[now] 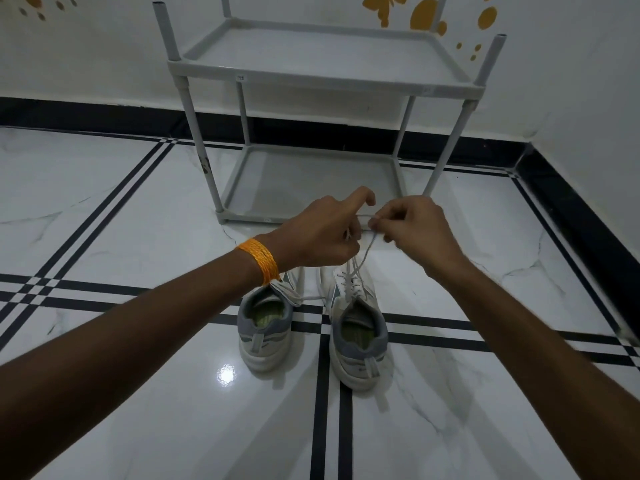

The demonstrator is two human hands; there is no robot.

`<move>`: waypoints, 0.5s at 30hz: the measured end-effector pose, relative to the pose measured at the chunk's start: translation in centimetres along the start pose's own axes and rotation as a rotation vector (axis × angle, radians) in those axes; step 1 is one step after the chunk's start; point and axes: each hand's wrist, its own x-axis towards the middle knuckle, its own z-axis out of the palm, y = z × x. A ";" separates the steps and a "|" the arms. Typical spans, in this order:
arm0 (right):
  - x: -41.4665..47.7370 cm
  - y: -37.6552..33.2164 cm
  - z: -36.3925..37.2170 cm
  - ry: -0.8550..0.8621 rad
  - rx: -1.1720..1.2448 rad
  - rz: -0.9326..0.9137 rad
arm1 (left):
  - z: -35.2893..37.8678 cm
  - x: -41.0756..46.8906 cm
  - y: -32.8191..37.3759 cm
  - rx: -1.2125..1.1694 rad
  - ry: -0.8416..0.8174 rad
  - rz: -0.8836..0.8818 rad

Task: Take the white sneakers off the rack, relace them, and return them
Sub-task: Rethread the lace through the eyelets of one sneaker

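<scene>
Two white sneakers with grey heels stand side by side on the floor, heels toward me: the left sneaker [265, 329] and the right sneaker [358, 336]. A white lace [363, 255] rises taut from the right sneaker's eyelets to both hands. My left hand [323, 232], an orange thread band at its wrist, pinches one lace end. My right hand [414, 225] pinches the other, fingertips almost touching the left's. The left sneaker's front is hidden by my left wrist. The grey two-shelf rack [311, 74] stands just beyond, both shelves bare.
White marble floor tiles [138, 202] with black stripe lines lie all around. A black skirting [104, 114] runs along the white walls behind and at right, where the walls meet in a corner. Orange decals mark the wall.
</scene>
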 end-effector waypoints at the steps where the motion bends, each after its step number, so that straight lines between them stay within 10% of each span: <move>1: 0.1 -0.2 -0.5 0.023 0.077 0.047 | 0.1 -0.2 -0.3 0.042 0.004 0.011; 15: 0.1 -0.9 -2.3 -0.025 1.032 0.234 | 0.4 -0.6 -1.9 0.301 -0.071 0.056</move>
